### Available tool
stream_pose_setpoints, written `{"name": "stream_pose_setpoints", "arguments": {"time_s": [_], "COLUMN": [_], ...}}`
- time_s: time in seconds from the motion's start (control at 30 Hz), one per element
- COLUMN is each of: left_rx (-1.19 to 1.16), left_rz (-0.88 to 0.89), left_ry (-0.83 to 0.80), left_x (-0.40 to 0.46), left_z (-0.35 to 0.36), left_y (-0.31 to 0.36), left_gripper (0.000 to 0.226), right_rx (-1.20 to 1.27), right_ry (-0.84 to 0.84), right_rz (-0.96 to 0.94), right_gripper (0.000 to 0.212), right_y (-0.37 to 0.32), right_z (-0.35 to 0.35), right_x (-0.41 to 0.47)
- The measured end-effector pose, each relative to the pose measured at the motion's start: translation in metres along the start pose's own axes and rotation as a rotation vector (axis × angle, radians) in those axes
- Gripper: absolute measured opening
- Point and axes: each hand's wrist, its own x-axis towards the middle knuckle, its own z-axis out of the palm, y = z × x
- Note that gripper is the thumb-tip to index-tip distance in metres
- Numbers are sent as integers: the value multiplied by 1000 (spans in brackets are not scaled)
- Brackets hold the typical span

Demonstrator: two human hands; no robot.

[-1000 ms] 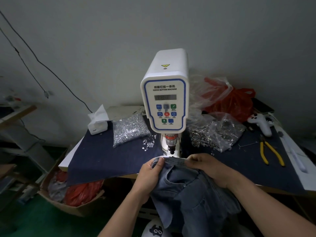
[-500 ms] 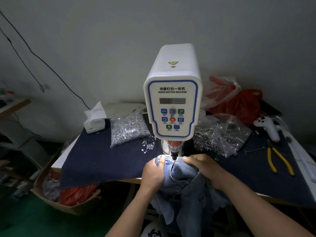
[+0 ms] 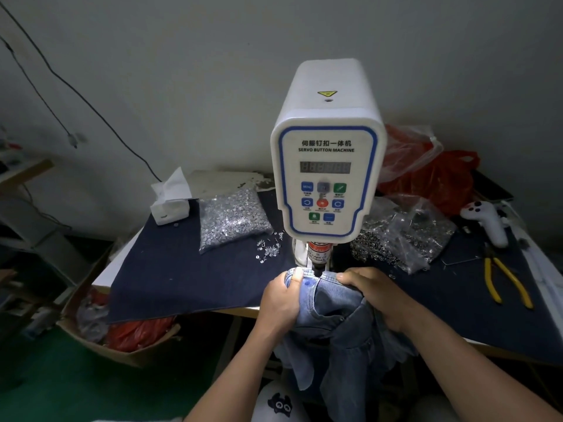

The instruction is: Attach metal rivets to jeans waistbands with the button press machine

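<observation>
Both hands, left hand (image 3: 281, 300) and right hand (image 3: 376, 295), pinch the waistband (image 3: 318, 274) under the press (image 3: 318, 263) at the worktop's front edge; fingertips so close could get punched.

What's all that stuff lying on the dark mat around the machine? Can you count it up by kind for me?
Clear bags of metal pieces: 2, one left, one right
Tissue boxes: 1
Yellow-handled pliers: 1
White handheld controllers: 1
Red plastic bags: 1
Total: 6
</observation>
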Motion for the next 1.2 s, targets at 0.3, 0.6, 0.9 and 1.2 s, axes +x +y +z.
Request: {"name": "stream_pose_setpoints", "arguments": {"time_s": [0.3,0.6,0.9,1.2], "left_rx": [-37,-16,-45,-82], "left_rz": [29,28,9,15], "left_ry": [-2,-22,-22,-37], "left_x": [-4,-3,-1,-2], "left_z": [-1,-1,2,1], "left_y": [-2,0,-7,-5], "left_gripper": [34,41,37,35], "right_rx": [-14,2,-28,-50], "right_ry": [20,19,13,18], "right_rz": [-25,-20,-16,-32], "right_gripper": [24,21,22,21], "right_y": [5,8,8,8], "right_z": [1,0,0,0], "right_x": [-3,-1,0,0]}}
